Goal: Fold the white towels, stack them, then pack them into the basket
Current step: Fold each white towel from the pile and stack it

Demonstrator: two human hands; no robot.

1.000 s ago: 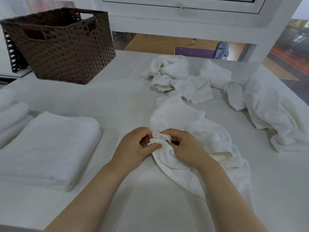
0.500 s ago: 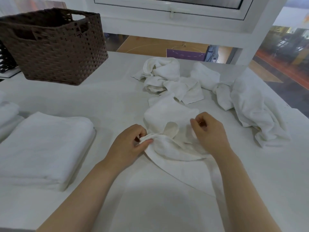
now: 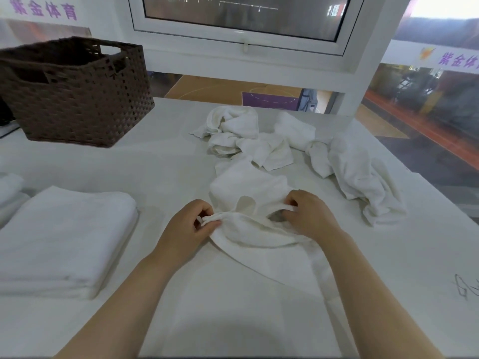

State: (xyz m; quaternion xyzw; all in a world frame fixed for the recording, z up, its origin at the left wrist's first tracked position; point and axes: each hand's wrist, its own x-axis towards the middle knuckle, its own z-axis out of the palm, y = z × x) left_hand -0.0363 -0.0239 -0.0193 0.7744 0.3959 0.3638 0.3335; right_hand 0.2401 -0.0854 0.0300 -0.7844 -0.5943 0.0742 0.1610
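Note:
A crumpled white towel (image 3: pixel 248 187) lies in the middle of the table. My left hand (image 3: pixel 189 229) pinches a bunched edge of it between thumb and fingers. My right hand (image 3: pixel 308 216) pinches the same edge a hand's width to the right. A folded white towel stack (image 3: pixel 62 237) lies at the left. The brown woven basket (image 3: pixel 77 99) stands at the back left, and what is inside it is hidden. More unfolded white towels (image 3: pixel 243 136) are heaped behind the held one, with another pile (image 3: pixel 363 174) to the right.
The white table (image 3: pixel 160 167) runs to a far edge under a window frame (image 3: pixel 241 45). Its right edge (image 3: pixel 414 174) slants toward me. Another folded towel (image 3: pixel 10 193) peeks in at the far left. Pen marks (image 3: pixel 466 291) show on the cloth at right.
My hands started together on one bunched spot of the towel. The right hand has moved right along the edge, stretching it between both hands. The view has tilted up.

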